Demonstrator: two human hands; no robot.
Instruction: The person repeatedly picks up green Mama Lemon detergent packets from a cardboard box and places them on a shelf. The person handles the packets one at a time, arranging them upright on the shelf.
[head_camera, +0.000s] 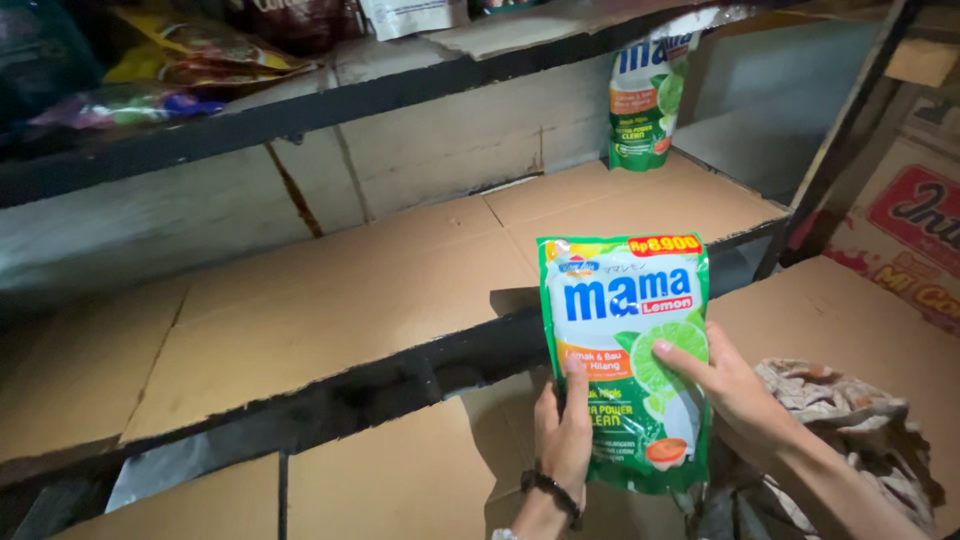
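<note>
A green dish-soap refill pouch (625, 355) is held upright in front of the cardboard-lined middle shelf (330, 300), gripped by both hands. The left hand (565, 435) is clasped on its lower left edge; the right hand (725, 395) is closed on its right side, thumb laid over the lime picture. A blue-and-white label and a yellow price flash are seen at its top. A 2nd matching pouch (645, 95) is stood at the shelf's back. A crumpled sack (850, 420) is seen below right.
</note>
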